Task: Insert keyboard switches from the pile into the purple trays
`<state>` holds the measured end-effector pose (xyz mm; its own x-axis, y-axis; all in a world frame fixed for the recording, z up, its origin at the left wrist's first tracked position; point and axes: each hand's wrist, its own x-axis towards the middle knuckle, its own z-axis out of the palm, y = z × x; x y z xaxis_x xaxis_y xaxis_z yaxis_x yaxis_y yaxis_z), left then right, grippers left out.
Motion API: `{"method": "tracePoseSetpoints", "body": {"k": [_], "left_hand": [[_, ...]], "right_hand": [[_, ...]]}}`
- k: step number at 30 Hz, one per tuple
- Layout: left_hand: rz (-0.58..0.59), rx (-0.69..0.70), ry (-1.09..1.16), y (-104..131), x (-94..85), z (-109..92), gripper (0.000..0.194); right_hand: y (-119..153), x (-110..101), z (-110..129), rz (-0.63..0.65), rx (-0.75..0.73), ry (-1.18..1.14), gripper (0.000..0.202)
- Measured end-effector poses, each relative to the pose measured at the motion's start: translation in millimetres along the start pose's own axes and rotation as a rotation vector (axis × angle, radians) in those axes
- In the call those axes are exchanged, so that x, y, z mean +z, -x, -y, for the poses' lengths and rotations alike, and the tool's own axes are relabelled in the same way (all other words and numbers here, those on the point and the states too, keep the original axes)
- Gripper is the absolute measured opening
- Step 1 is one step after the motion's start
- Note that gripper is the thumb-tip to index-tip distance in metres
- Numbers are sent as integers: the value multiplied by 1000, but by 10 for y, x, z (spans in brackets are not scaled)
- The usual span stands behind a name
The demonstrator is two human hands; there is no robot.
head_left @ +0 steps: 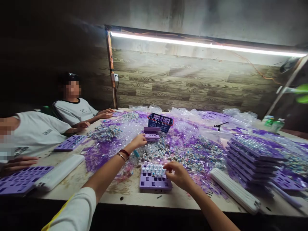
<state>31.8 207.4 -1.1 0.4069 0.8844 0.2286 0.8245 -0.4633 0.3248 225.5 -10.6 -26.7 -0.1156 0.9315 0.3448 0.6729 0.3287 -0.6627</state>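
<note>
Head view, bench (134, 196) right in front of me. The near purple tray (156, 183) sits at the bench's front edge, about midway along. Its rear rows carry small clear-and-bluish pieces (152, 169); sockets toward its front edge are bare. I'd call it part filled, the front portion left over.

Right hand (177, 174): at the tray's rear right corner, thumb and fingers curled in toward each other. Can't tell if a piece sits between them.

Left hand (139, 141): reaches farther in, fingers bent by the left side of the far purple tray (151, 136). Contact or grip, can't tell from here.

Loose pieces (202, 153) heap behind the near tray, plenty of them. Blue basket (160, 124) stands behind the far tray. Toward the bench's right end, a stack of at least 5 purple trays (255, 165), the top tray loaded with pieces, so that looks done. 2 co-workers (80, 112) sit along the bench's left edge, more purple trays by them.
</note>
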Motion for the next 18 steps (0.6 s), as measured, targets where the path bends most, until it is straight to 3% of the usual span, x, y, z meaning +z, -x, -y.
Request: {"method": "tracePoseSetpoints", "body": {"k": [6,10,13,18], "left_hand": [[-12,-115,-125,466,-52,127,20],[30,-84,-148,706,-72,18,22],[68,16,-89,800,-85,-182,25],[381,345,125,933,-41,-421,14]], "right_hand": [[-14,60,-34,62,-11,-45,21],[-62,94,-27,74,-35,-69,20],[-98,134,31,60,-53,-47,18],[-138,227,127,46,-95,61,20]]}}
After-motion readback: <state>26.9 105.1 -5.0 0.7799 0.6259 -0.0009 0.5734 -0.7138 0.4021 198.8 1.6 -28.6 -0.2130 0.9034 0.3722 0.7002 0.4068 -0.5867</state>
